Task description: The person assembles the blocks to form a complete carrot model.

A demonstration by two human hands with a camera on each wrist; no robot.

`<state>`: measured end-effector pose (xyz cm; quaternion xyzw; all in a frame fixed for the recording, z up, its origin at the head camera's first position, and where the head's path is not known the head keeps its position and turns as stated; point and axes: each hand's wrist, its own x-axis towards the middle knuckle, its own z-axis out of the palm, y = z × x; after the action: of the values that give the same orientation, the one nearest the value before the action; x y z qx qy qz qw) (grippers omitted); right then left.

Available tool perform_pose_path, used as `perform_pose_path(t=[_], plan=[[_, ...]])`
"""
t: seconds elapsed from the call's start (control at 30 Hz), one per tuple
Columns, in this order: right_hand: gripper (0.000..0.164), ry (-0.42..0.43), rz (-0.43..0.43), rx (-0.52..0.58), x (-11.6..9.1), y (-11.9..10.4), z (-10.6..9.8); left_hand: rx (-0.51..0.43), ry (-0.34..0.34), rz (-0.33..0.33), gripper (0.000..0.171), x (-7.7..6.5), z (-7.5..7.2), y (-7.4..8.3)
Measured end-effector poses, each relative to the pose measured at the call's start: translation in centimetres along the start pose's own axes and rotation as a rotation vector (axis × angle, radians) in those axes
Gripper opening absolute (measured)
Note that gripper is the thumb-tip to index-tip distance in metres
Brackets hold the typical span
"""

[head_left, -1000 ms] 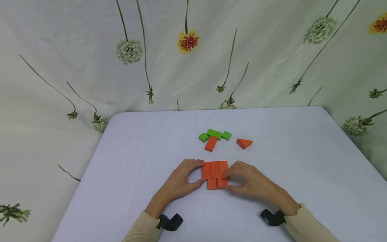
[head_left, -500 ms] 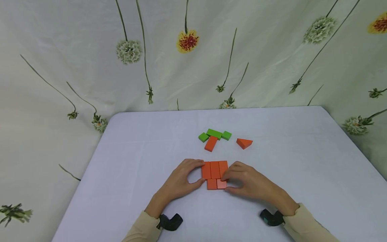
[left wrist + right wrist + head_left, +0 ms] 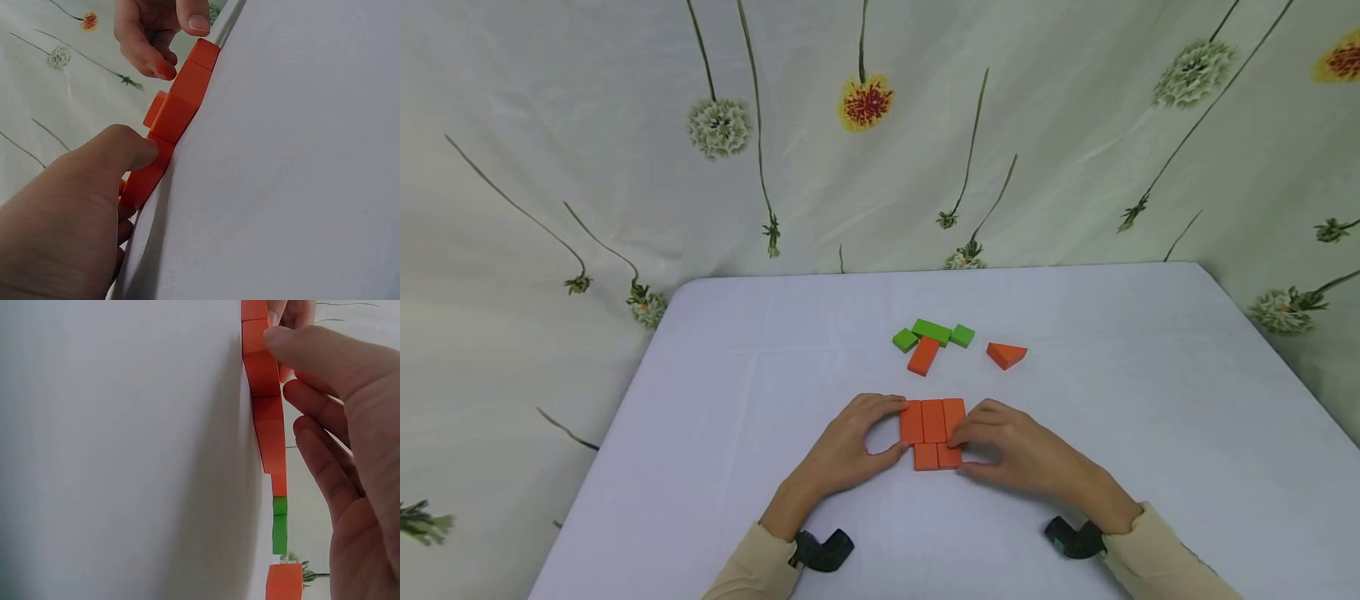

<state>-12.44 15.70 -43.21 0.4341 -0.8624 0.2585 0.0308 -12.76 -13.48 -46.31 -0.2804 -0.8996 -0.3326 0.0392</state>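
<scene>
Several orange blocks lie flat together on the white-covered table: three long ones in a row, with two short ones along the near side. My left hand [image 3: 842, 446] grips the left long block [image 3: 912, 422], thumb at its near end and fingertips at its far end. At the near right, my right hand [image 3: 1018, 446] pinches a short orange block [image 3: 950, 457] between thumb and forefinger. The short block [image 3: 926, 457] beside it touches no finger. In the right wrist view, the right thumb [image 3: 290, 345] presses the block's near side, while the other fingers stay apart from the blocks.
Beyond the cluster lie a green bar [image 3: 932, 332], two small green blocks, [image 3: 906, 340] one on each side, and an orange block [image 3: 923, 357] angled against the bar. An orange triangular block [image 3: 1006, 356] lies to their right. Flower-printed cloth [image 3: 805, 192] hangs behind the table.
The near right short block has shifted slightly left, against its neighbour, with my right hand moving along with it. My left hand has stayed in place.
</scene>
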Motion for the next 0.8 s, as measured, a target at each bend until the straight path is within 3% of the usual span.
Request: perform_pose_path(t=[0.2,0.43,0.8], plan=[[0.027,0.008,0.027,0.037,0.3,0.2,-0.3,-0.003,0.000,0.000,0.054,0.0,-0.1,0.1],[0.023,0.108,0.056,0.083,1.7,1.4,-0.7,-0.007,-0.002,-0.010,0.054,-0.1,0.0,0.0],[0.031,0.163,0.221,0.100,5.4,4.2,-0.8,0.003,0.007,0.004,0.054,-0.2,0.1,-0.1]])
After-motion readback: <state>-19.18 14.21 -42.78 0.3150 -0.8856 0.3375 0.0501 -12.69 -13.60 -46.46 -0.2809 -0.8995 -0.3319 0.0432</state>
